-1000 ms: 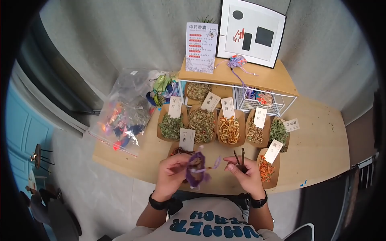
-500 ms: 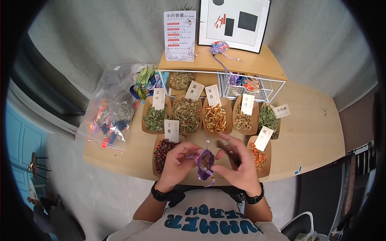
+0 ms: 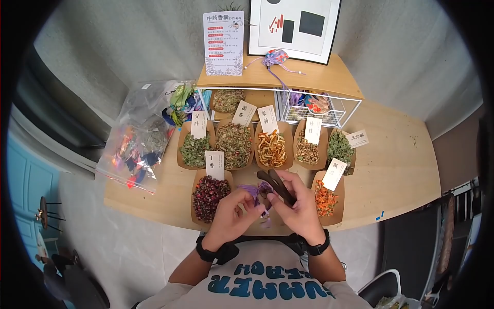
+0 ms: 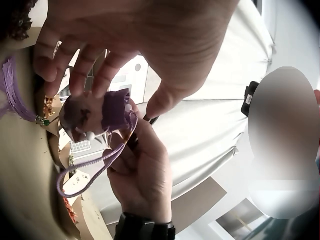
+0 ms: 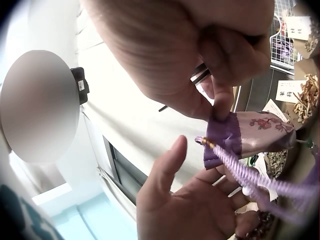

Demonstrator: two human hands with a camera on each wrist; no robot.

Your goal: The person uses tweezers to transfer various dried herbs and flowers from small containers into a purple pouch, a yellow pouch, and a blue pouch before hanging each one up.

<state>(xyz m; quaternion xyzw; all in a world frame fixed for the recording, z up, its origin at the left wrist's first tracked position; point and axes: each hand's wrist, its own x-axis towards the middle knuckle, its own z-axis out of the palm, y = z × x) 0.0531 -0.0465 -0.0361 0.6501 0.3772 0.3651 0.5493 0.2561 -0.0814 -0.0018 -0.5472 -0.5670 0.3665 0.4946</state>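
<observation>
A small pouch with a purple rim and a pale, flower-printed body (image 5: 260,131) hangs between both hands, its purple cord (image 4: 92,167) looped loosely. The right hand (image 3: 303,211) pinches the rim between thumb and forefinger in the right wrist view, with dark tongs (image 3: 278,186) held in the same hand. Beneath the pouch in that view, the left hand (image 5: 192,210) has its fingers loosely bent against the body, thumb standing apart from the fabric. A purple tassel (image 4: 15,90) trails from the pouch's bottom. The pouch's inside is hidden.
Paper trays of dried herbs with labels surround the hands, including dark red buds (image 3: 210,198) at left and orange petals (image 3: 326,200) at right. Behind stand a wooden shelf (image 3: 231,77), a wire basket (image 3: 329,117) and a sign (image 3: 224,44). A plastic bag (image 3: 131,144) lies left.
The right hand has come in from beside the pouch and now pinches its rim, the tongs pointing up and away. The pouch has turned, and its opening no longer faces the head camera.
</observation>
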